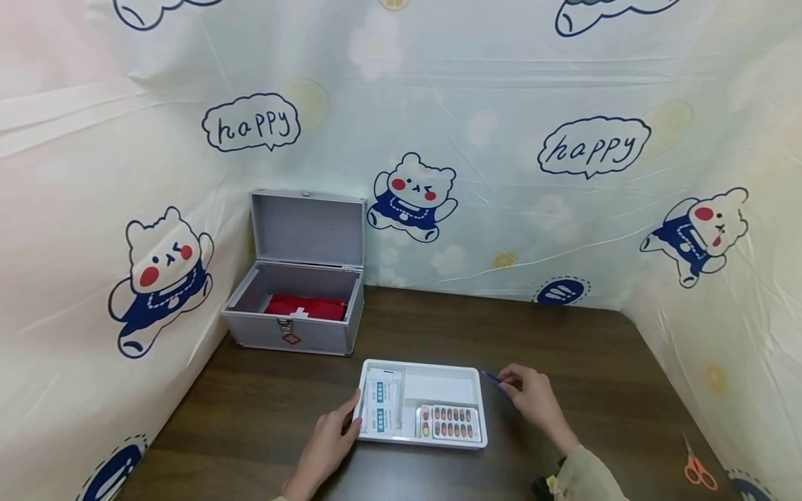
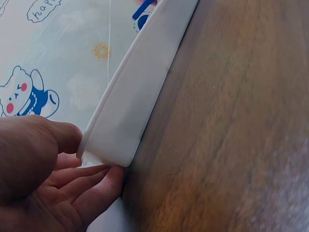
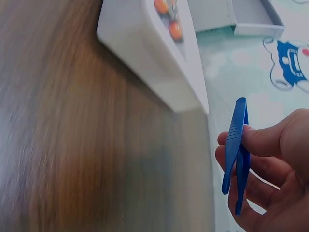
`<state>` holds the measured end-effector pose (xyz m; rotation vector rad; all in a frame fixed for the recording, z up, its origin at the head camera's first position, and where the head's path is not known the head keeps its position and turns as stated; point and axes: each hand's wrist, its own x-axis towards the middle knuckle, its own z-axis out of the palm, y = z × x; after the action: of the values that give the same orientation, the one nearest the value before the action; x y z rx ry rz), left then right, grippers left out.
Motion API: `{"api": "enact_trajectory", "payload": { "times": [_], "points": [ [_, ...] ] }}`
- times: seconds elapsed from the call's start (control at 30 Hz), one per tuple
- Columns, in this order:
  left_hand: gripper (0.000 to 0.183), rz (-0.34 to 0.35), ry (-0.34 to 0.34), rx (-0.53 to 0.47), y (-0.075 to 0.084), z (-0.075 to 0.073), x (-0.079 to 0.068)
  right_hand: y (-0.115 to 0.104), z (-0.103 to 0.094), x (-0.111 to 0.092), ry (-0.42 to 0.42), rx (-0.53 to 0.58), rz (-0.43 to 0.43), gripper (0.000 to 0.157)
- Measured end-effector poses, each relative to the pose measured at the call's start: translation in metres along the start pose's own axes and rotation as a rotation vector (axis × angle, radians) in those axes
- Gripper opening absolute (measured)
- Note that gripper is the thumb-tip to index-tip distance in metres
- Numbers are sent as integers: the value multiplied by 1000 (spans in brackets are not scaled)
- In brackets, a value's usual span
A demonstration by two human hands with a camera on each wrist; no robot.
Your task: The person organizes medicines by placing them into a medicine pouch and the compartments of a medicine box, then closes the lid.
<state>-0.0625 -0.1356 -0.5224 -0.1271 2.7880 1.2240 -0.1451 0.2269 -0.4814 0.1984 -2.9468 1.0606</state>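
A white divided tray (image 1: 441, 384) lies on the table, with flat white packets (image 1: 381, 400) in its left compartment. Capsule blister packs (image 1: 454, 423) fill the front right compartment. My left hand (image 1: 328, 438) grips the tray's left side; in the left wrist view its thumb is at the rim and the fingers reach the wall's lower corner. Just right of the tray, my right hand (image 1: 532, 400) pinches blue plastic tweezers (image 3: 235, 140) between thumb and fingers. The tweezers are held off the table, their two arms slightly apart at the lower end.
An open grey metal case (image 1: 291, 341) with a red pouch (image 1: 313, 307) inside stands at the back left. Orange-handled scissors (image 1: 695, 470) lie near the right table edge. A printed curtain (image 1: 489, 229) surrounds the wooden table (image 1: 532, 323) at the back and sides.
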Motion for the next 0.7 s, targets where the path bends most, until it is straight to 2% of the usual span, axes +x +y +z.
{"api": "enact_trajectory", "payload": {
  "times": [0.37, 0.7],
  "points": [
    [52, 5, 5, -1, -1, 0, 0, -35, 28, 13, -59, 25, -77, 17],
    [53, 4, 9, -9, -2, 0, 0, -54, 51, 30, -192, 10, -191, 13]
  ]
}}
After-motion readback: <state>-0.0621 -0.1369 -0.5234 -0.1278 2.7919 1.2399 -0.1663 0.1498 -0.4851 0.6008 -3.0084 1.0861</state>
